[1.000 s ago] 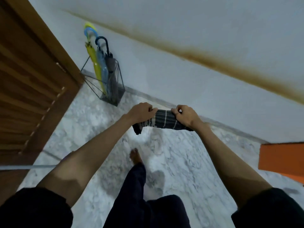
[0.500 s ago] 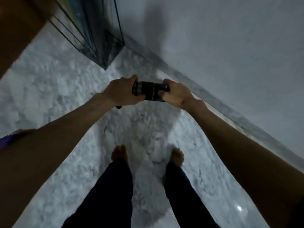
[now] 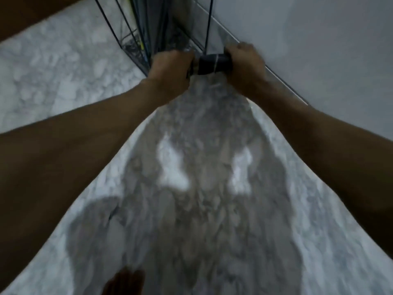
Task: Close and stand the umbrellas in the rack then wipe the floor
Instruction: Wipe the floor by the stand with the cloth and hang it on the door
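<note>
So both hands are clamped on a rolled-up dark cloth (image 3: 212,64) with a thin pale stripe on it. The left hand (image 3: 170,69) has its fingers curled round one end and the right hand (image 3: 246,67) is wrapped round the other, with just a short bit of the roll showing between them. The cloth sits right at the front corner of the wire rack (image 3: 125,45), low down by the marble floor (image 3: 63,81). Honestly can't tell if it's actually touching the floor or just hovering over it, the picture's pretty blurry there.

The umbrellas (image 3: 153,24) are closed and standing inside the rack, only their lower parts in shot, dark with a sliver of yellow. The left hand is just in front of the rack's near edge, the right hand is off to the rack's right, close up against the white wall (image 3: 319,39) that the rack stands beside. A brown wooden door (image 3: 32,15) is on the rack's far left. Well back from the rack, at the bottom of the shot, there's a bare foot (image 3: 125,282) on the floor, and the arms throw a big shadow over the marble between it and the rack.
</note>
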{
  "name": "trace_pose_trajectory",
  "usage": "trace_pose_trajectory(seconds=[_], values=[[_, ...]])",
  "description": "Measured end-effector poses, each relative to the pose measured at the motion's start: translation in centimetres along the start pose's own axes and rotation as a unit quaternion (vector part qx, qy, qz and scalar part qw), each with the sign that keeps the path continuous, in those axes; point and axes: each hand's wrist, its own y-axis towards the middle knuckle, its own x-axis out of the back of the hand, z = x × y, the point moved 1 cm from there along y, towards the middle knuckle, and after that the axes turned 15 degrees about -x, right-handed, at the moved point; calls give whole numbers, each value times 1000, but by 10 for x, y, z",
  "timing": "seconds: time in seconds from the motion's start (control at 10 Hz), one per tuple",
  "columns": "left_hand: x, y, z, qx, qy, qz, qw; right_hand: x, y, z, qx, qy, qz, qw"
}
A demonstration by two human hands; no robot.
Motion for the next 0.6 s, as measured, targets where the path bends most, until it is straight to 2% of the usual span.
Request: trace_pose_trajectory(seconds=[0.1,0.2,0.3,0.4,0.5,0.6], values=[[-45,-4,-1,-10,-14,114,993,-46,6,-5,17,-67,30,997],[-64,-7,0,6,-112,159,981,-73,-6,-12,73,-82,61,992],[-60,-1,15,83,-247,124,957,-68,0,-19,46,-59,114,991],[-71,-8,17,13,-127,28,991,-57,6,-15,-9,-13,113,993],[-107,-28,-1,-32,-130,2,991,-60,-11,2,40,-41,90,994],[-142,-46,-5,16,-86,-5,996,-101,2,11,97,-60,98,989]])
